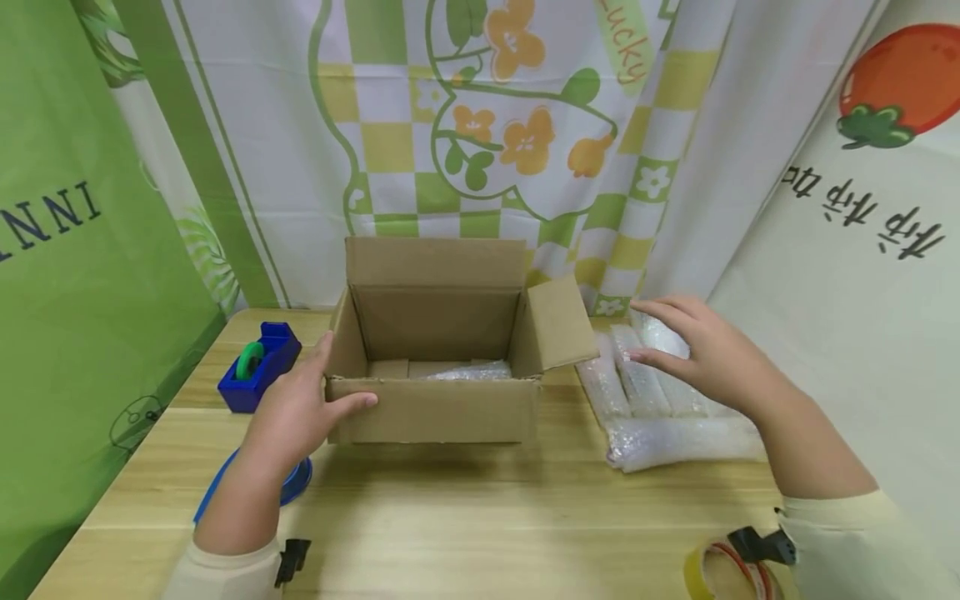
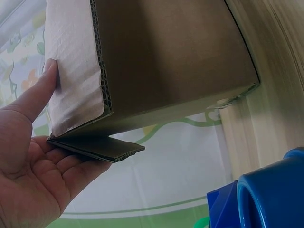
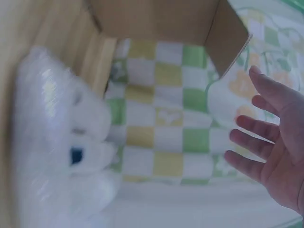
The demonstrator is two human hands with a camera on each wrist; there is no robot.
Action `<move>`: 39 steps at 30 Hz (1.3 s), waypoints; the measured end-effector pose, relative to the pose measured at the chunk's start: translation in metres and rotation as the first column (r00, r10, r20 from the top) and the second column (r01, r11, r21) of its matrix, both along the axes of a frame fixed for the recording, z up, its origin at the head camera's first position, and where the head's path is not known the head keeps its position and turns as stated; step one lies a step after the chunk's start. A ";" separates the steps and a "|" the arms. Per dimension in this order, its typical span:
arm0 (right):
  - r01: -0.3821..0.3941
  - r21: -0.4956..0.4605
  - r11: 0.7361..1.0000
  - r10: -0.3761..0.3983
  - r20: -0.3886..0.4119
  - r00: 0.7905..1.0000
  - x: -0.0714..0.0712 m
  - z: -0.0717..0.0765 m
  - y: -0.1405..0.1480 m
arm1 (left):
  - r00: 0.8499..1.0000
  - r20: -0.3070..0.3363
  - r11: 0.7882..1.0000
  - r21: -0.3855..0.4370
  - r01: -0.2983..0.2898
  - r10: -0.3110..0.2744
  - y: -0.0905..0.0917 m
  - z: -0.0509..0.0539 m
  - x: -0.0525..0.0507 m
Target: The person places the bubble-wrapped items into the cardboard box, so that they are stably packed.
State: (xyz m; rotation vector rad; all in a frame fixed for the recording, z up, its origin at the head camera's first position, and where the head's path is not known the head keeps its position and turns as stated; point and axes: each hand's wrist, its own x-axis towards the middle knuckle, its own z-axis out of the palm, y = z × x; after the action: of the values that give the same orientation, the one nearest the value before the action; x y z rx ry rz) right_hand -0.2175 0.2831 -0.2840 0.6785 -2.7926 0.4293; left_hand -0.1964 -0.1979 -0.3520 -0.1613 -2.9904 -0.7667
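Note:
An open cardboard box (image 1: 435, 410) stands on the table with a bubble-wrapped item (image 1: 474, 372) inside. My left hand (image 1: 292, 406) grips the box's front left corner. In the left wrist view its thumb lies against one flap (image 2: 76, 71), and the fingers are behind a side flap (image 2: 97, 148). My right hand (image 1: 701, 354) hovers at the right, fingers apart and nothing in them. Near it lie several bubble-wrapped bundles (image 1: 682, 440), side by side, with one across the front. In the right wrist view, a dark patch shows on one of the bundles (image 3: 92, 154).
A blue tape dispenser (image 1: 258, 371) with a green roll stands left of the box. Another blue object (image 1: 298, 482) is partly hidden behind my left forearm. A yellow tape roll (image 1: 699, 575) lies at the front right. Printed curtains (image 1: 480, 125) hang behind the table.

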 end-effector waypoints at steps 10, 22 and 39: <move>0.028 0.145 0.989 -0.057 0.205 0.977 0.015 -0.044 0.055 | 1.000 0.000 1.000 0.009 -0.001 0.001 -0.001 0.000 0.001; 0.033 0.200 0.979 -0.089 0.276 0.957 0.011 -0.104 0.084 | 1.000 0.002 1.000 0.009 -0.004 0.004 -0.003 -0.001 0.001; 0.003 0.243 0.970 -0.078 0.300 0.951 0.014 -0.129 0.095 | 1.000 0.017 1.000 -0.008 0.010 -0.010 0.001 0.001 -0.001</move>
State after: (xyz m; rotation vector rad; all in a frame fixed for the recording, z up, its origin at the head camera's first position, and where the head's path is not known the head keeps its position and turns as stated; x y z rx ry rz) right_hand -0.2040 0.3781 -0.4130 0.6497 -3.1862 0.2029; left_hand -0.1972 -0.1973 -0.3507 -0.1704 -3.0114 -0.7609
